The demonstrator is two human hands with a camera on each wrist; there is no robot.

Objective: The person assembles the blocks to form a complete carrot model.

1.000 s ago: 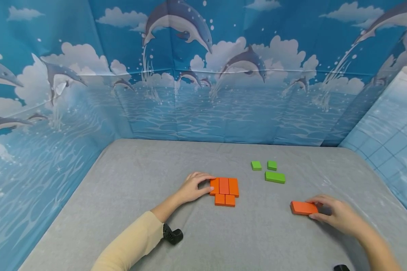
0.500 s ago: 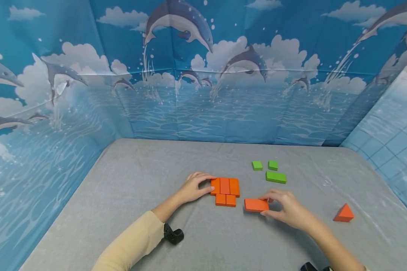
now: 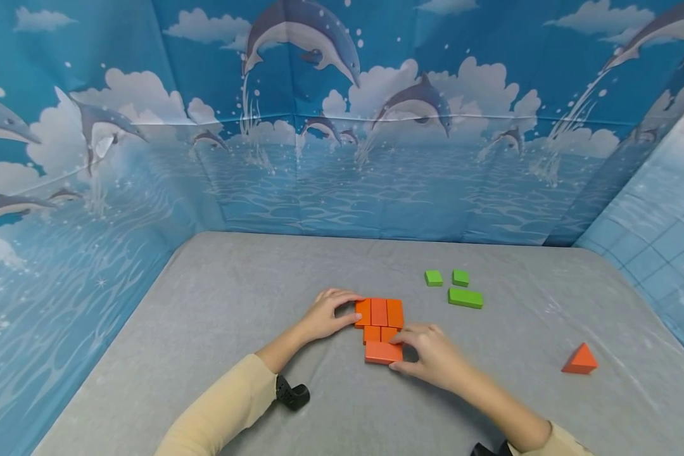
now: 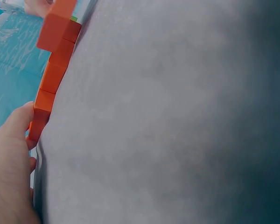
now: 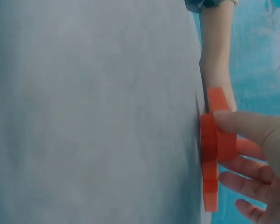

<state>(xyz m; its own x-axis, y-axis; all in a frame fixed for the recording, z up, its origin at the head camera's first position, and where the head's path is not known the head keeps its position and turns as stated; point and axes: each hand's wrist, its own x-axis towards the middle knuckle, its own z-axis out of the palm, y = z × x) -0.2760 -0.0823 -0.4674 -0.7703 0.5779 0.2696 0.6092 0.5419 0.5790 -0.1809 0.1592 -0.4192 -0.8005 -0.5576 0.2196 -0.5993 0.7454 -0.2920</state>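
Observation:
My left hand (image 3: pixel 326 315) pinches the leftmost orange block (image 3: pixel 364 313) of a row of three, its thumb on the near corner and a finger at the far one. Two small orange blocks (image 3: pixel 372 334) lie side by side against the near edge of that row. In my right hand (image 3: pixel 433 358) is a rectangular orange block (image 3: pixel 383 352), pinched by its right end. The right wrist view shows this held block (image 5: pixel 226 140) raised above the level of the others. It overlaps the near side of the small blocks in the head view.
Two small green blocks (image 3: pixel 434 278) and a longer green block (image 3: pixel 465 298) lie at the back right of the grey cloth surface (image 3: pixel 262 272). An orange triangular block (image 3: pixel 580 360) sits at the far right. A dolphin-print curtain (image 3: pixel 342 183) rises behind.
My right hand has carried the rectangular orange block leftward to the near side of the small orange blocks, uncovering the triangular block at right. My left hand stays in place.

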